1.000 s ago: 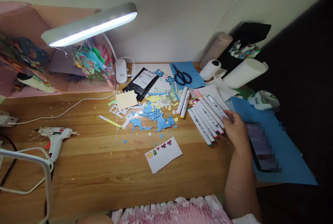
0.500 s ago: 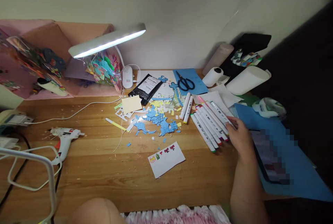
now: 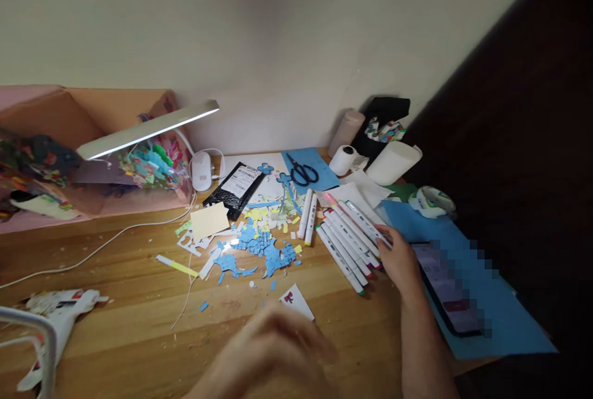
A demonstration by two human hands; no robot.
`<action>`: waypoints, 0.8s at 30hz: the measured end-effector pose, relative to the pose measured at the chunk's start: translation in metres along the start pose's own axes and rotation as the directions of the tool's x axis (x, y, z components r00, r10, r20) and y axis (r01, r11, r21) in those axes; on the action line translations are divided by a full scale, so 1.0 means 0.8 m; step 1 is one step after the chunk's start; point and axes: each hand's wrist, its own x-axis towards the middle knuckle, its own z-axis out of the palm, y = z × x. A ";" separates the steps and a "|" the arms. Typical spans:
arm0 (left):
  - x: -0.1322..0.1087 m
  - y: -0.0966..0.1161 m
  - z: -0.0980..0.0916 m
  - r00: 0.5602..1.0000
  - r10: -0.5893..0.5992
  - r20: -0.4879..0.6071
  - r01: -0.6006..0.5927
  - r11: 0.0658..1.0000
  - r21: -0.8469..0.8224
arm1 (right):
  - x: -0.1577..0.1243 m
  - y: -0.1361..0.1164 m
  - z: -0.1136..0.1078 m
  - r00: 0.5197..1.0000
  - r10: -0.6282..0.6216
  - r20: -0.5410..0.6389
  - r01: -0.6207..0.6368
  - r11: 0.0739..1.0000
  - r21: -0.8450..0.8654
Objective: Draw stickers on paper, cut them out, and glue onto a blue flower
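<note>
The work looks partway along, judging from how things lie. A loosely lined-up bunch of white-barrelled markers with coloured ends point(image 3: 349, 244) rests on the wooden worktop point(image 3: 120, 275), the markers roughly parallel and close together. The right hand point(image 3: 396, 257) is at the near, right end of this bunch, its fingers touching the outermost marker; whether they are closed around it cannot be told. The left hand point(image 3: 278, 349) is a blur, nearer the wearer and to the left of the bunch; its grip cannot be made out, nor whether it holds anything.

What appears done: the bunch is laid out side by side, and a small white paper card point(image 3: 299, 301), on the wearer's side of the bunch and to its left, bears a finished-looking dark red bow. The card is partly hidden by the left hand, so how much of it is filled cannot be judged.

What appears left undone: a pair of white markers point(image 3: 308, 218) lies apart, just left of the bunch, and cut blue paper scraps point(image 3: 278, 257) are strewn loose farther left. Beyond the bunch, black-handled scissors point(image 3: 303, 173) lie on a blue paper sheet point(image 3: 324, 167), with neither hand near them. Right of the bunch, past the right hand, is a dark-edged phone with its screen lit point(image 3: 447, 294).
</note>
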 end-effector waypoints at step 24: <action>0.022 -0.079 0.010 0.959 -0.278 0.059 0.268 0.953 0.142 | -0.037 -0.109 0.022 0.945 -0.295 0.138 0.244 0.921 0.303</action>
